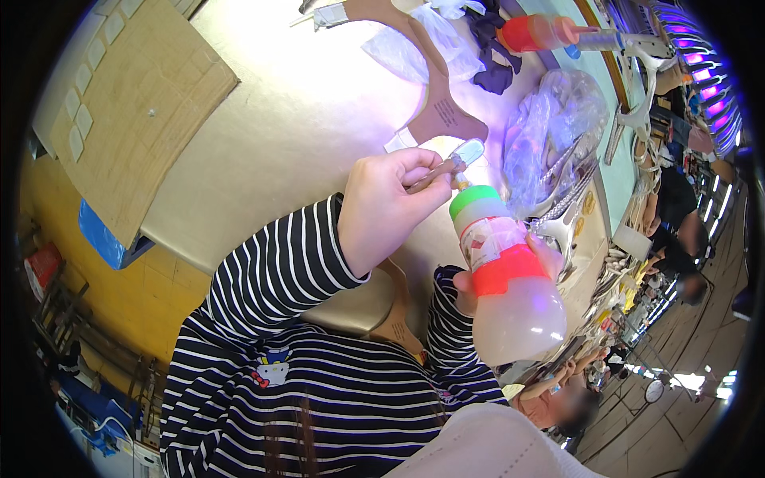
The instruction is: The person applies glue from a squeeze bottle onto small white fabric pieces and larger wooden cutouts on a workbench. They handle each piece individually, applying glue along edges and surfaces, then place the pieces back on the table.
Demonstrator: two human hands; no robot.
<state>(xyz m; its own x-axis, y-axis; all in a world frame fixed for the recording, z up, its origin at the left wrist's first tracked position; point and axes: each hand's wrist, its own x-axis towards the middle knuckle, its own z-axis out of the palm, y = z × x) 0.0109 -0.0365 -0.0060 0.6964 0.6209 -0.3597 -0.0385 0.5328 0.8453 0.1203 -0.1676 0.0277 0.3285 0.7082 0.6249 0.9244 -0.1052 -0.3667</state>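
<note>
Left hand (390, 203) pinching a small clear-headed brush (460, 156) just over the green-capped bottle (506, 275), gripped in the right hand (542, 263) above the counter (303, 119). Risk, likely: drips onto the striped sleeve (279, 263) below if tilted, or slipping from that hand's partial grip.

— What sort of place is this?
— A factory workshop: a long beige worktable (263, 135) carries brown cut leather-like pieces (434, 95) and clear plastic bags (550, 127), with other workers (677, 231) seated alongside.
</note>
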